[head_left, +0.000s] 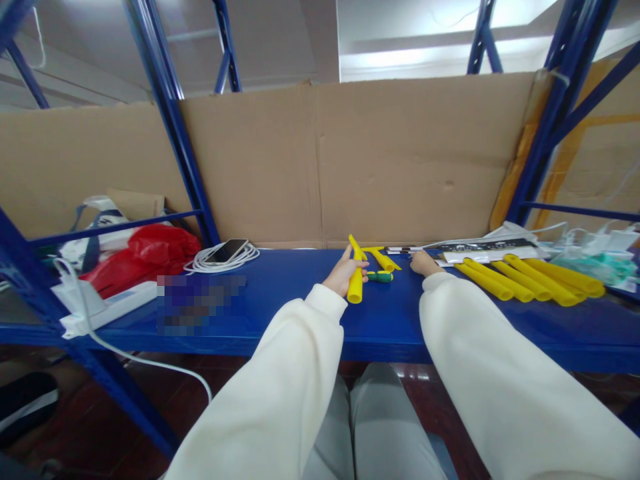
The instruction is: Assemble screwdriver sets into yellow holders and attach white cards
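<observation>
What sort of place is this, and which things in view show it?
Probably a workshop or storeroom workstation: a blue metal rack serves as the bench, a cardboard panel backs it, and yellow tubes lie side by side.

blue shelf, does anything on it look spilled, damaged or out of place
No spill or damage stands out. One oddity: the phone lies on the coiled white cable rather than the shelf. The pixelated patch hides what's there.

Can't tell what's at the right hand, way too tiny
Also, a pixelated patch hides part of the table, the print on the black label is too small to read, and the bottom edge chops off both white sleeves.
</observation>
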Available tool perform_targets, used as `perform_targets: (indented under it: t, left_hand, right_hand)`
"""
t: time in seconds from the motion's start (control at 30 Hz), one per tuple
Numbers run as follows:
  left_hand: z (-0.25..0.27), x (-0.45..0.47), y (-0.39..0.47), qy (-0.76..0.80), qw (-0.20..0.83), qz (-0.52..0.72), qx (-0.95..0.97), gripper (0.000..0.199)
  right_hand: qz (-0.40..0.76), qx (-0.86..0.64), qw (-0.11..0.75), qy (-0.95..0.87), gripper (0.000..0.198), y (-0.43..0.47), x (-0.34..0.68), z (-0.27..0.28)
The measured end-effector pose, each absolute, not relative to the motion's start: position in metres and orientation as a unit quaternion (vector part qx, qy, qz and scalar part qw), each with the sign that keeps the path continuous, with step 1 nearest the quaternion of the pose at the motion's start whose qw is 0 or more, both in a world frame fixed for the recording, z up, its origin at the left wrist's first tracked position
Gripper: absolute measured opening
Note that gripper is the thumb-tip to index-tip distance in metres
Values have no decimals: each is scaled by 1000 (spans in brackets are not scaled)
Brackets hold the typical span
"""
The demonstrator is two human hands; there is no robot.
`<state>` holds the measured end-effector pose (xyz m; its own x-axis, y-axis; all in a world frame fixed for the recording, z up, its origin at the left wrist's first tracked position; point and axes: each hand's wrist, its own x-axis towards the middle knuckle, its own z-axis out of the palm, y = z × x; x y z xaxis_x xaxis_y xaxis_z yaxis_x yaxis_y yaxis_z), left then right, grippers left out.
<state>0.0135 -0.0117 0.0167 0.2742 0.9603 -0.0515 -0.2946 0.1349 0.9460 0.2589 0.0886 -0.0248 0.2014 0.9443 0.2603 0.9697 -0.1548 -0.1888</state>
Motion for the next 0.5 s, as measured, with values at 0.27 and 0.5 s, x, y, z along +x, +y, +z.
perform_targets:
  t: [0.27,0.5]
  left_hand:
    - [17,14,-14,370,652,478,458,90]
    - [15,11,-10,373,664,437,480,96]
  right_hand:
    - [-45,-753,156,-638,34,77,257,-20]
    - [-54,-749,126,-648,28,73,252,-16]
